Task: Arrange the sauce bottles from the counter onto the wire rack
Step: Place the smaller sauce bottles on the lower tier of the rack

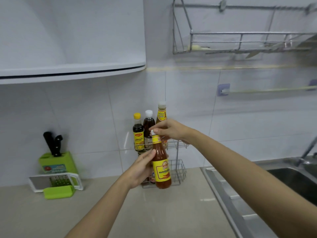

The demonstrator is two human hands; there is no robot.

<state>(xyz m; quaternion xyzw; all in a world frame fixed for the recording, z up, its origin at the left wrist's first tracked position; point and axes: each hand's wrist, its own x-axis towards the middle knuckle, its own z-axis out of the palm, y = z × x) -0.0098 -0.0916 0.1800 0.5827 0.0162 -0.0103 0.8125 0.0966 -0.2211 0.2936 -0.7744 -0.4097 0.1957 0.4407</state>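
Chilli sauce bottle [161, 167]: left hand [140, 170] grasps its body, right hand [167, 130] pinches its cap. Wire rack [178, 167] just beyond both hands, three bottles on top tier.

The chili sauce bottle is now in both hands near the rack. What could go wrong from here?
1. The chili sauce bottle is lifted off the counter; the right hand holds only its cap, so that grip might slip or loosen it.
2. The wire rack already carries three bottles on top; the incoming bottle could knock one over.
3. The left hand blocks the view of the lower shelf.
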